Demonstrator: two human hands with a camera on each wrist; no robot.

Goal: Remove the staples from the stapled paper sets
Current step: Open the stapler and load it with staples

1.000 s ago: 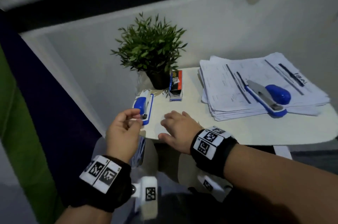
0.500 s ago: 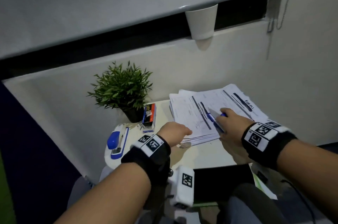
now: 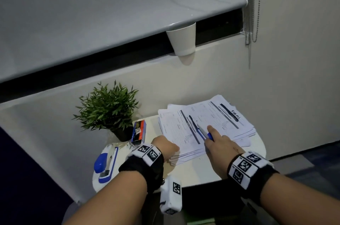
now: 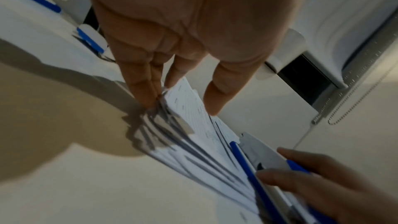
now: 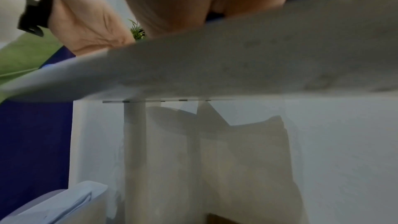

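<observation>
The right hand (image 3: 219,144) closes its grip on the blue stapler (image 3: 203,132) lying atop the paper stack (image 3: 217,120). Left of it, the left hand (image 3: 165,148) pinches the stack's near corner. Beyond, the potted plant (image 3: 108,107) stands on the tabletop (image 3: 198,171).

plant (image 3: 108,110) left – papers (image 3: 217,120) right | stapler (image 3: 105,164) front-left on table (image 3: 202,173)

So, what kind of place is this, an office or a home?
Probably an office corner, though a home desk is possible. A small white table by a window with a roller blind carries a pile of printed forms, a blue stapler and a staple box.
</observation>
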